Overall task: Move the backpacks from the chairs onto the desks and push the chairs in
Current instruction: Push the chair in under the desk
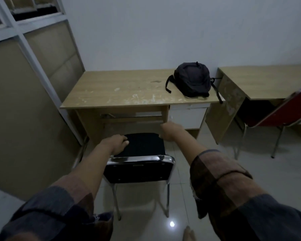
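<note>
Fingers of the left hand [119, 141] curl over the left edge of the black chair [141, 153] seat, gripping the padded cushion; the thumb side lies on top and the fingertips wrap the rim. The right hand [169, 132] reaches to the seat's far right corner, but motion blur smears it, so I cannot tell whether its fingers are gripping the corner or merely lying against it. Both forearms are bare, with rolled patchwork sleeves [215, 180] of brown and grey fabric bunched near the elbows.

The chair has a dull black fabric seat, a padded black backrest with a shiny chrome top bar, and thin chrome tube legs on glossy pale floor tiles [207, 214]. It stands near the front of the left desk [115, 91], not yet under it. That desk has a scuffed light wood-grain top with whitish scratches, a shallow tray beneath, and white drawers [188, 117] at the right.

A black backpack [192, 79], rounded and soft-looking, lies on the desk's far right corner, its straps trailing, one hanging over the right edge. Just to the right stands a second wooden desk [268, 80] with a red chair [285, 110] on chrome legs partly under it. At left, beige panels [24, 101] sit in white frames.
</note>
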